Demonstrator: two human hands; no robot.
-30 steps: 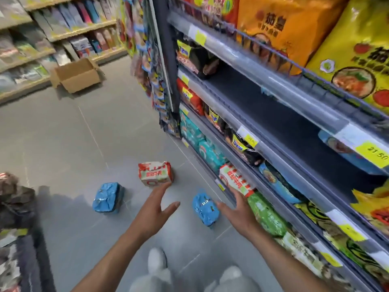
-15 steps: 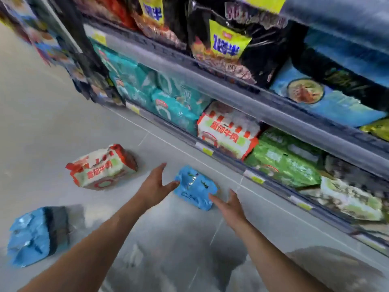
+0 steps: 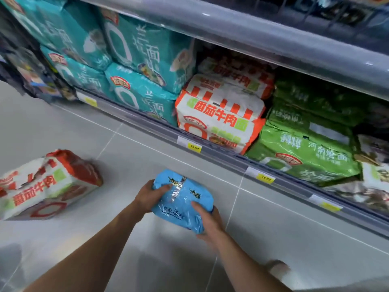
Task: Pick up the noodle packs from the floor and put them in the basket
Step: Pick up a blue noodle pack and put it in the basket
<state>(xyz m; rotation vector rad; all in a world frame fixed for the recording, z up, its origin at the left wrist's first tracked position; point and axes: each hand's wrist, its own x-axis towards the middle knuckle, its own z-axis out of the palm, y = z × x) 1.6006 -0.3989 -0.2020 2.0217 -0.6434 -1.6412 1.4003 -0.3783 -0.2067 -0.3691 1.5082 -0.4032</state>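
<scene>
Clasping the blue noodle pack (image 3: 181,202) from both sides, we have our left hand (image 3: 147,197) curled round its far-left end, thumb laid over the top. Our right hand (image 3: 207,220) is wrapped about the near-right corner. We judge that this two-sided hold suits a bulky, soft multipack in slick film, which a single hand might let slide. The pack sits low over the floor (image 3: 84,133), just in front of the bottom shelf (image 3: 210,153). Whether it rests on the tiles or hangs just above them we cannot tell. It is bright sky-blue, crinkled and glossy, with a clear seam band and small dark-and-gold marks on top. A red-and-white noodle pack (image 3: 48,184) lies on the floor to the left, well apart, not yet gathered. The basket is out of view.
</scene>
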